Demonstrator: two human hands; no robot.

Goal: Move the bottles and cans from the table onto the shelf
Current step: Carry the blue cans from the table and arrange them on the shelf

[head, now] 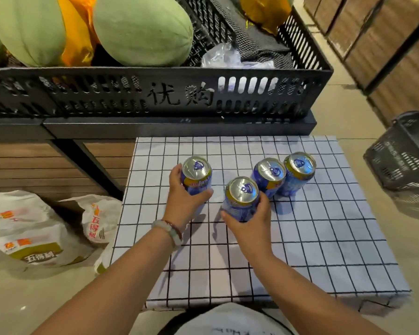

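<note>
Several blue drink cans with silver tops stand upright on a table covered by a white checked cloth point(324, 238). My left hand point(183, 200) is wrapped around the leftmost can point(196, 174). My right hand point(250, 222) grips the nearest can point(242, 197) from its front side. Two more cans stand free to the right, touching each other: one point(269, 176) in the middle and one point(298, 171) at the far right. A bead bracelet circles my left wrist.
Behind the table a black slotted crate point(155, 95) holds green melons point(143, 30) and orange bags. White printed bags point(27, 235) lie on the floor at left. A black shopping basket point(402, 153) sits at right, with wooden-fronted shelving point(373, 32) beyond it.
</note>
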